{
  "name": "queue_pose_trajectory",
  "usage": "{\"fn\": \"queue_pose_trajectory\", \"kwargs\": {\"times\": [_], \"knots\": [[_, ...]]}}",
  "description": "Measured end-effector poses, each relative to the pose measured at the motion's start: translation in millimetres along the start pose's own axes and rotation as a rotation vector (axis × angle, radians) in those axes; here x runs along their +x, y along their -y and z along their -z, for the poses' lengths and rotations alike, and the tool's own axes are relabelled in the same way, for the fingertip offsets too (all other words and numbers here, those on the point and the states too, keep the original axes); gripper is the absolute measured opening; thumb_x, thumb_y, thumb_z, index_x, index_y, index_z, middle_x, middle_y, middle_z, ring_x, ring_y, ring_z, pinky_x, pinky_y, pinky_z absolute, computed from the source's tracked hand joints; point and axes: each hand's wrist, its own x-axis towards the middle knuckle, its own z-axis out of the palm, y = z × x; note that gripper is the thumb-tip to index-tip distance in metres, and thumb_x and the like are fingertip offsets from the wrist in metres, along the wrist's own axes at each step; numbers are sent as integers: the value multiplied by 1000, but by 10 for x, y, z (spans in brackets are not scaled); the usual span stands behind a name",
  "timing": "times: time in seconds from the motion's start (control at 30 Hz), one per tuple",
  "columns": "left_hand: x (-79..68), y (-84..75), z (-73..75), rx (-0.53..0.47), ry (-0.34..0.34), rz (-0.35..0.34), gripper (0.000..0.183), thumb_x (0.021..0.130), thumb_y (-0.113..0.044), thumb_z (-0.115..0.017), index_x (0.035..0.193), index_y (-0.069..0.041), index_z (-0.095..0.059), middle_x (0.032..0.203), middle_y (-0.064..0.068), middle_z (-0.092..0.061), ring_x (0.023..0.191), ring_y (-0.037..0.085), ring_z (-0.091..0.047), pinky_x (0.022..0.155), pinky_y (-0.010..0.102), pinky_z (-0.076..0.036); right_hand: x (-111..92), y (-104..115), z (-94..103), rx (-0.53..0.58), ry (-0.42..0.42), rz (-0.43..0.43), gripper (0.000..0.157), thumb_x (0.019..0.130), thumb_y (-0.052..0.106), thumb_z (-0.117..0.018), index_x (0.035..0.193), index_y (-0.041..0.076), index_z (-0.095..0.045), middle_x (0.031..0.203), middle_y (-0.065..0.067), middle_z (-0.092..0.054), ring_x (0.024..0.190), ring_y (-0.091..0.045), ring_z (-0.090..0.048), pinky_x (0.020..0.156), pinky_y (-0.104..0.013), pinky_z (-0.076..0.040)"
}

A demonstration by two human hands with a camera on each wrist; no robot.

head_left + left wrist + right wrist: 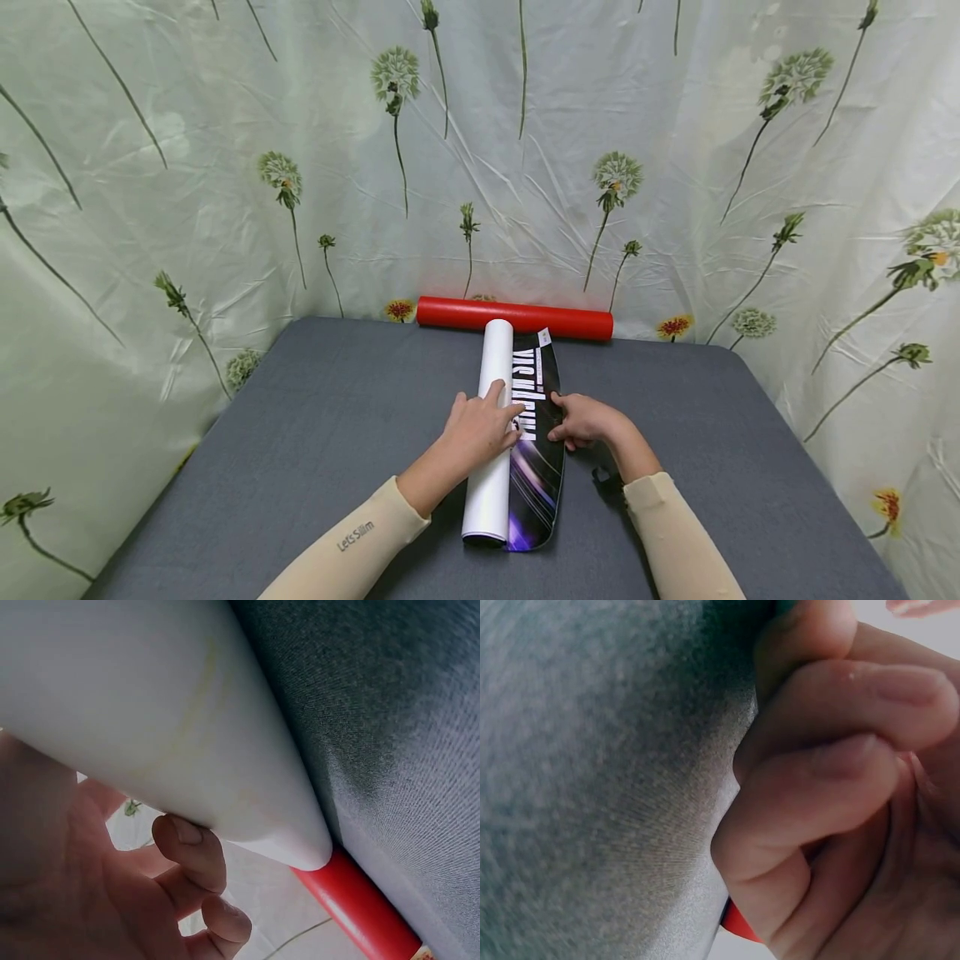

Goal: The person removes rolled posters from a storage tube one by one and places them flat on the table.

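Note:
A partly rolled mat lies lengthwise on the table in the head view. Its outer side is white; the unrolled strip on the right is black and purple with white lettering. My left hand lies over the roll, fingers spread toward the printed strip. White roll and relaxed fingers both show in the left wrist view. Along the strip's right edge, my right hand holds the border with thumb and fingers. Several curled fingers appear close to the tabletop in the right wrist view, which hides the held edge.
A red tube lies crosswise at the table's back edge, by the mat's far end. Behind it hangs a pale curtain with printed dandelions. Grey fabric covers the table. A small black item sits at the right wrist.

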Motion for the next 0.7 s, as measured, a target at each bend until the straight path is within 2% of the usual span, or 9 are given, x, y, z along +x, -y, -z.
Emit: {"fn": "queue_pose_trajectory", "kwargs": {"times": [0.13,0.27,0.37,0.53,0.7], "knots": [[0,25,4,-2,8,-18,27,102,-43,-65,126,-45,-78,162,2,-54,74,24,-69,65,35,-33,-3,-16,8,10,-1,-5,90,96,14,-78,168,4,-24,57,-2,-58,46,-10,-47,48,-24,-38],[-10,54,20,-38,4,-34,24,102,-37,-63,118,-40,-82,162,0,-54,69,25,-68,64,35,-30,-5,-31,20,23,4,-9,90,97,13,-78,168,4,-24,56,-2,-57,46,-10,-48,48,-23,-38],[-14,60,27,-54,5,-32,23,103,-43,-64,115,-35,-82,160,3,-57,76,27,-72,66,37,-33,-11,-43,29,32,8,-9,90,97,13,-78,168,5,-23,56,-1,-57,46,-10,-48,48,-23,-38],[-14,50,33,-56,30,-18,39,98,-63,-64,117,-33,-79,156,8,-57,87,28,-75,70,37,-39,-22,-71,43,40,10,3,90,96,12,-78,168,4,-24,56,-2,-57,46,-10,-48,47,-23,-38],[-11,50,29,-53,15,-16,33,94,-59,-73,115,-34,-79,152,9,-58,84,28,-75,67,36,-37,-27,-83,57,41,17,6,89,97,11,-77,168,3,-24,56,-2,-57,46,-11,-48,48,-24,-37]]}}
